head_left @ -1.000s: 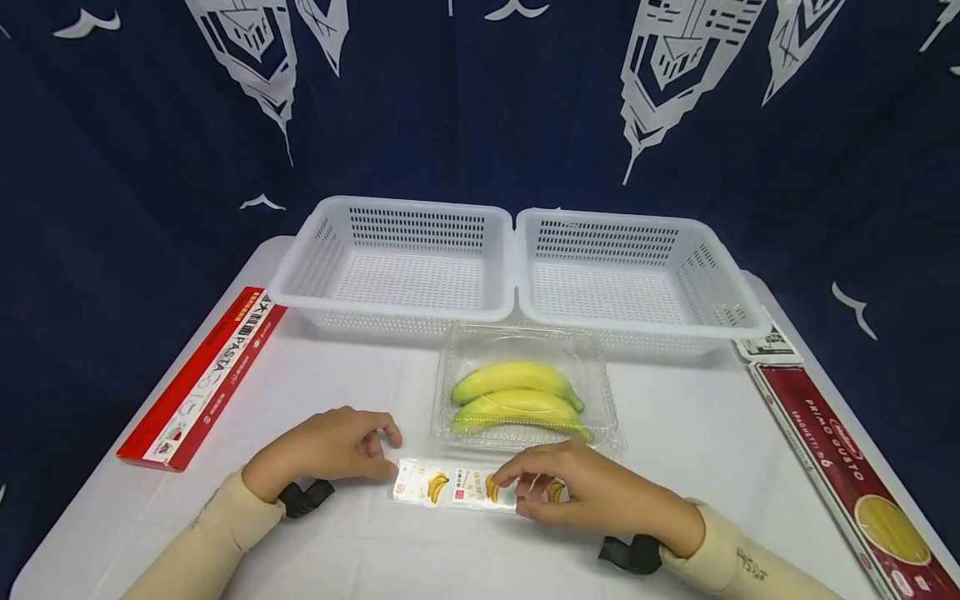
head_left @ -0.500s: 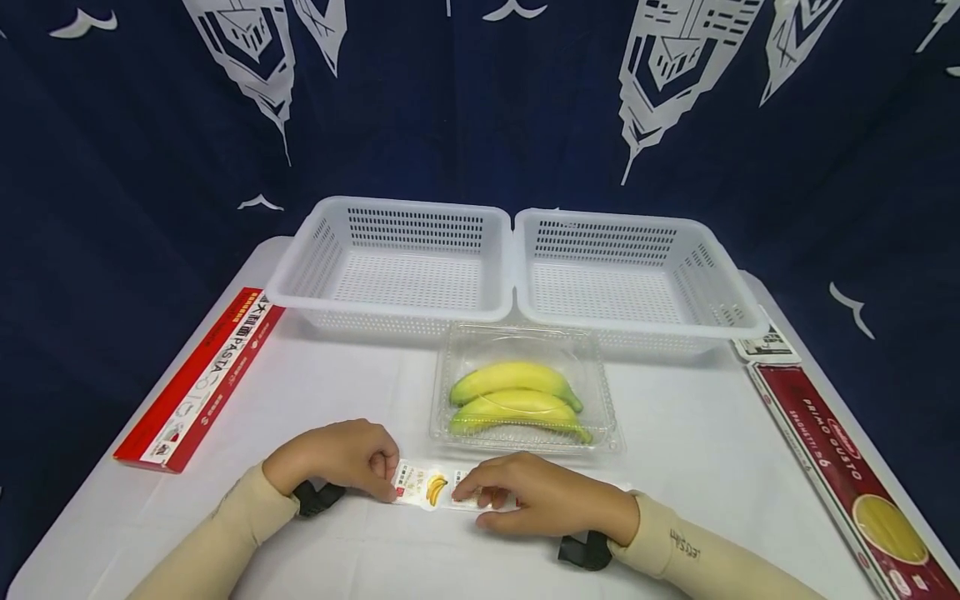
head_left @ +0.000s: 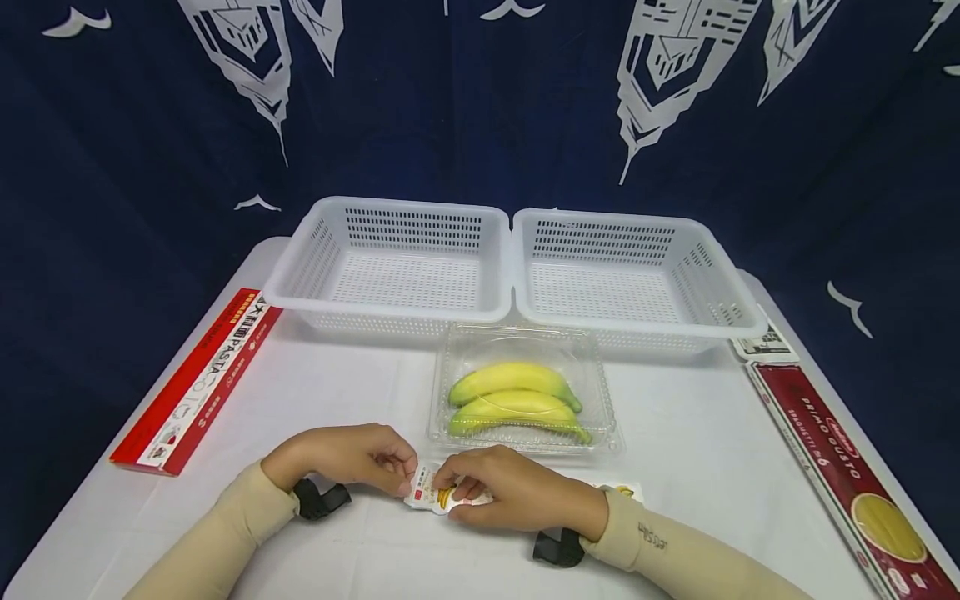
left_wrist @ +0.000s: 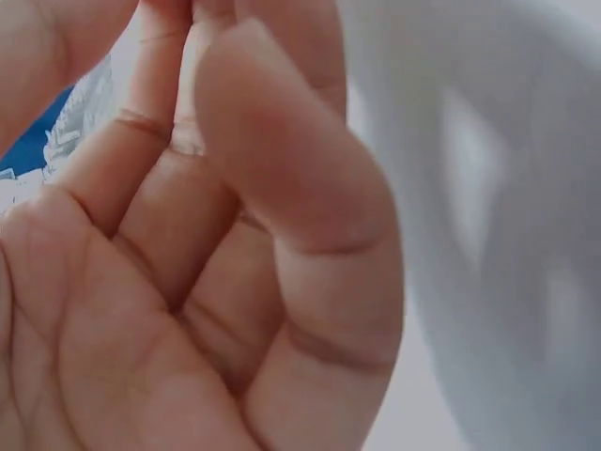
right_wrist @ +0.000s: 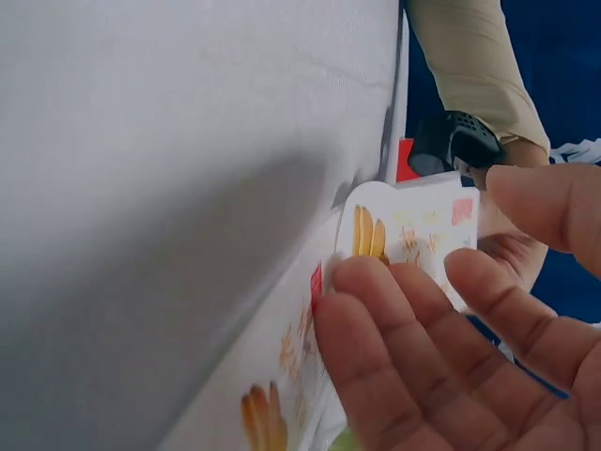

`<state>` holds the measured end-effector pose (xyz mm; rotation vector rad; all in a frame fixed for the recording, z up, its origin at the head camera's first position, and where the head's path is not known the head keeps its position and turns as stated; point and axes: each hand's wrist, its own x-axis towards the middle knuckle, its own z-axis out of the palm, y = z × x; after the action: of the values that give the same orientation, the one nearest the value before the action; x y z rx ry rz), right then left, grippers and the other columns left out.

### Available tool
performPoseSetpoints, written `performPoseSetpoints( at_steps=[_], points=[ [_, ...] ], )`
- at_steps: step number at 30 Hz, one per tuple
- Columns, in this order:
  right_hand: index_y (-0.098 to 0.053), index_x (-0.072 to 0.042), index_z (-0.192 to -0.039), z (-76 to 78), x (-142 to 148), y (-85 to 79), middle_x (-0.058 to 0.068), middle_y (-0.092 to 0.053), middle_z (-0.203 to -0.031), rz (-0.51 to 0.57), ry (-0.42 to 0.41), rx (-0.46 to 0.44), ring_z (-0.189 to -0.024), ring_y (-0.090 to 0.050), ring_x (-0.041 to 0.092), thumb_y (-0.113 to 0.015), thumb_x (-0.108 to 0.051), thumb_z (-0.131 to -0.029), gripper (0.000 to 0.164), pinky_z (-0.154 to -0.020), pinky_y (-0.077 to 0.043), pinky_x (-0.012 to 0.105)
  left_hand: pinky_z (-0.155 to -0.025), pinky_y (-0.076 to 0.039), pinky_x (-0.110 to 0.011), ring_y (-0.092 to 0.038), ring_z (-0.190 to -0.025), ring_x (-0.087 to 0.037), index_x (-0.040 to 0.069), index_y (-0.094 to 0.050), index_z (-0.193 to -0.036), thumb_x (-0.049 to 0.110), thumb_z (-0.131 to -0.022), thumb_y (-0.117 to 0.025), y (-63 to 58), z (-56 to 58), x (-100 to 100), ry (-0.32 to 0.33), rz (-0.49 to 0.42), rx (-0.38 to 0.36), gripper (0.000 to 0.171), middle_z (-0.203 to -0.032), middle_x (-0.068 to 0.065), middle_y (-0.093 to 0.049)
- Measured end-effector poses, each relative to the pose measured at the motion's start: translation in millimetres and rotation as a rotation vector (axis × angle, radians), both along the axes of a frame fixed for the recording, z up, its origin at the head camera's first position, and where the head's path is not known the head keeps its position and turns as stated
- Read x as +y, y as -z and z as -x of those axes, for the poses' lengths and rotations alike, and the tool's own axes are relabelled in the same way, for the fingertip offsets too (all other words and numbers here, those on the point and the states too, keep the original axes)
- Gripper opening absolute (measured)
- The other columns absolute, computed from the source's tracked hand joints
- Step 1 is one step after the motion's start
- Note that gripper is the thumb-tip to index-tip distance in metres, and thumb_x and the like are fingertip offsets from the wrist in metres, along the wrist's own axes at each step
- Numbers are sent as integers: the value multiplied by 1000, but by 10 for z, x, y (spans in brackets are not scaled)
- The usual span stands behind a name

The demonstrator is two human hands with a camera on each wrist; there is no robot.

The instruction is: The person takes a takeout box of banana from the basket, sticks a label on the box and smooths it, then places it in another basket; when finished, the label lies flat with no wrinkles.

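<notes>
A strip of white banana stickers (head_left: 423, 487) lies before the person, printed with bananas and small red squares. My left hand (head_left: 352, 457) pinches its left end between thumb and fingers. In the right wrist view this end of the sticker strip (right_wrist: 413, 221) is bent up off the table. My right hand (head_left: 517, 492) is over the strip and covers its middle; its fingers (right_wrist: 376, 329) lie close against the printed side, with the thumb apart. The strip's right end shows beyond the right wrist. Just behind the hands stands a clear clamshell box (head_left: 600, 375) holding two bananas (head_left: 517, 400).
Two white perforated baskets (head_left: 390, 312) (head_left: 645, 325) stand side by side at the back. A red pasta box (head_left: 198, 383) lies along the left edge, a dark red spaghetti box (head_left: 847, 467) along the right. A printed card (head_left: 768, 343) lies partly under the right basket.
My left hand has taken hold of the strip's left end and lifted it a little, moving right. My right hand has slid left along the strip. The clamshell box stays put.
</notes>
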<state>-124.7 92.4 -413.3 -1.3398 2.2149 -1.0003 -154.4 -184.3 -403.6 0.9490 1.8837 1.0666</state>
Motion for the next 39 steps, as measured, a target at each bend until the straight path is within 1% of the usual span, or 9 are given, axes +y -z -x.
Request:
performPoseSetpoints(
  at_steps=[3,6,10,13,18,21,28,35,39],
  points=[
    [-72,-3,-115,-17,-37,21,6,-75,-113,15,26,-18,-95,-69,-5,-78,-5,-98,18,-85,-58,14,-63,-32,-15,-43,-67,4,-5,-68,-93,3,-101,-70,-4,-18,40,1,-15,-1,11,-73,14,-53],
    [-72,-6,-108,-40,-71,45,3,-75,-106,37,58,-31,-90,-68,-6,-82,-11,-97,16,-82,-58,14,-64,-34,-15,-45,-69,4,-4,-68,-94,4,-102,-70,-8,-42,94,-3,-26,4,11,-76,15,-55],
    [-71,-10,-97,-72,-100,59,-3,-75,-95,42,129,-22,-84,-66,-6,-89,-24,-92,24,-78,-58,14,-65,-37,-15,-49,-71,4,-3,-70,-95,5,-101,-72,0,-68,174,-6,-34,8,10,-79,16,-59],
    [-70,-12,-91,-91,-118,59,-5,-74,-91,39,163,-17,-80,-66,-7,-91,-27,-90,27,-75,-57,14,-65,-38,-15,-49,-71,4,-3,-71,-95,4,-100,-72,11,-81,209,-9,-34,1,9,-79,16,-60],
    [-70,-10,-92,-98,-105,55,-2,-75,-94,57,146,-19,-81,-67,-9,-83,-12,-95,14,-74,-58,13,-66,-39,-15,-51,-71,3,-1,-71,-94,5,-100,-73,9,-91,189,-24,-20,7,9,-79,16,-61],
    [-69,-10,-91,-90,-77,62,-3,-73,-91,71,133,4,-80,-66,-10,-79,-4,-96,12,-73,-57,13,-66,-40,-16,-52,-71,3,0,-70,-93,7,-100,-74,-7,-95,154,-32,-10,20,10,-78,16,-61],
    [-66,-12,-86,-83,7,51,-9,-65,-80,80,147,50,-73,-57,-11,-77,0,-92,18,-66,-54,12,-63,-37,-15,-48,-68,4,2,-70,-90,6,-98,-74,-35,-109,49,-45,23,32,10,-74,17,-57],
    [-64,-11,-88,-85,105,-32,-10,-63,-76,124,177,64,-68,-54,-10,-74,3,-91,17,-60,-53,14,-61,-34,-16,-46,-65,2,4,-72,-88,6,-95,-76,6,-138,-32,-88,74,30,8,-70,16,-54],
    [-64,-11,-90,-89,145,-58,-10,-64,-74,144,174,53,-64,-51,-12,-72,4,-93,17,-56,-51,14,-61,-36,-16,-46,-64,2,8,-72,-87,8,-95,-76,-3,-141,-53,-109,110,66,9,-70,17,-54]
  ],
)
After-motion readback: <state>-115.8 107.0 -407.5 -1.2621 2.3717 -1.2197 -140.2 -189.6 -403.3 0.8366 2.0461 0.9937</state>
